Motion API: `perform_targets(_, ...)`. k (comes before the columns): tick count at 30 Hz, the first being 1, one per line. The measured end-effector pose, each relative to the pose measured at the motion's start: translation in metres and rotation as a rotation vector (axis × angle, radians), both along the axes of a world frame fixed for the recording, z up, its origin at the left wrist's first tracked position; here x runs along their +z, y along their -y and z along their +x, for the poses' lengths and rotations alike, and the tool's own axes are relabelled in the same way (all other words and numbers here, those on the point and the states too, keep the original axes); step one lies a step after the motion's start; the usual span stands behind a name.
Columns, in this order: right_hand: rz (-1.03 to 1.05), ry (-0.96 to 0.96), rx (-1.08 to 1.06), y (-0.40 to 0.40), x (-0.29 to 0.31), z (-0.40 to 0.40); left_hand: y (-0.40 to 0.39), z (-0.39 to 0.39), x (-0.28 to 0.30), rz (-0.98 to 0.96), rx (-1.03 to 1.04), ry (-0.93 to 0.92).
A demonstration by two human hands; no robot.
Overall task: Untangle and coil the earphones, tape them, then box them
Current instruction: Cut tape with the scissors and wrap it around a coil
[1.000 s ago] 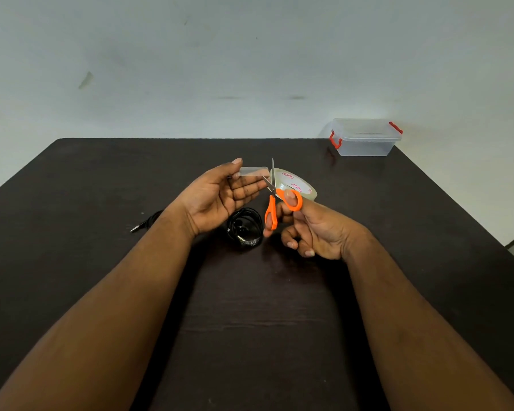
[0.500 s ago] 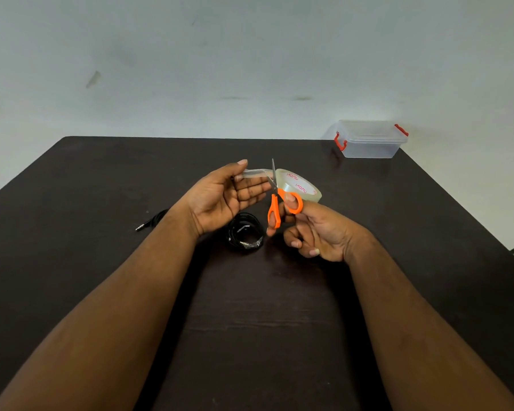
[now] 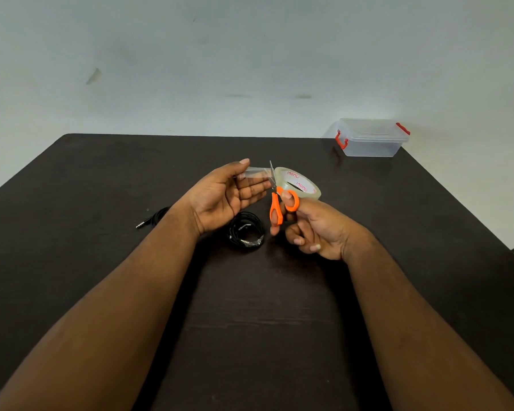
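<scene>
The bench (image 3: 250, 336) was dark wood-grain with a dull, matt finish, and the box (image 3: 371, 140) at its far corner was clear, smooth plastic with red plastic clasps. The scissors (image 3: 279, 200) had glossy orange plastic handles and bright metal blades, beside a glossy roll of clear tape (image 3: 298, 185). The earphones (image 3: 245, 229) were black, smooth-coated cord with a metal plug (image 3: 141, 224).
</scene>
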State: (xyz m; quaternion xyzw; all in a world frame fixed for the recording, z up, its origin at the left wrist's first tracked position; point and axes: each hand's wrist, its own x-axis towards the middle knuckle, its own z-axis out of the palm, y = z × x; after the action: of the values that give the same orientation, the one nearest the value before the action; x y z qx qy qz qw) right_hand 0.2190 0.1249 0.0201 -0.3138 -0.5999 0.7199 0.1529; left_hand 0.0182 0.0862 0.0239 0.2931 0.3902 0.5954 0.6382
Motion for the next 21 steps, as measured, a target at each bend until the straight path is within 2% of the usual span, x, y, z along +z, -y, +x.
perform_targets(11, 0.062, 0.043, -0.082, -0.003, 0.001, 0.002, 0.0, -0.003, -0.002, -0.001, -0.049, -0.007)
perform_targets(14, 0.176, 0.148, -0.12, -0.003, 0.003, 0.003, 0.002, -0.004, 0.002, -0.017, -0.047, -0.029)
perform_targets(18, 0.502, 0.384, -0.132, -0.004, 0.004, 0.003, 0.004, -0.005, 0.007, -0.072, 0.073, -0.348)
perform_targets(21, 0.63, 0.457, -0.108, -0.007, 0.001, 0.002, 0.006, -0.008, 0.009, -0.081, 0.188, -0.605)
